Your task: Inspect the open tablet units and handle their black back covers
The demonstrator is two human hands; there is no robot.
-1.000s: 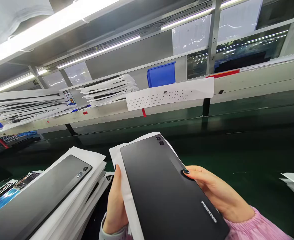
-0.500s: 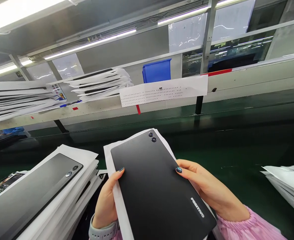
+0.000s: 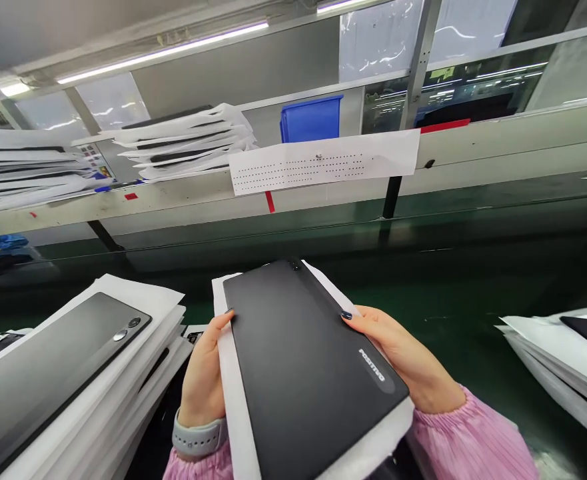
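A dark grey tablet back cover (image 3: 298,360) with "POSITIVO" lettering is held between my two hands, its back facing me. White wrapping sheet (image 3: 368,447) lies under it and sticks out along its edges. My left hand (image 3: 206,373) grips the left edge, thumb on top. On the right edge, my right hand (image 3: 398,347) has its thumb on the cover and its fingers underneath. To my left, a similar grey cover (image 3: 68,373) with two camera rings rests on a stack of white sheets (image 3: 148,407).
A shelf rail (image 3: 188,193) crosses ahead, carrying sheet-wrapped stacks (image 3: 188,143) and a blue bin (image 3: 310,120). A printed paper strip (image 3: 323,163) hangs from it. At the right edge lies another wrapped stack (image 3: 563,367) on the dark green surface (image 3: 453,320).
The cover in my hands has tipped, so its far end with the cameras is seen more edge-on and its near edge shows. My view has shifted slightly down and right.
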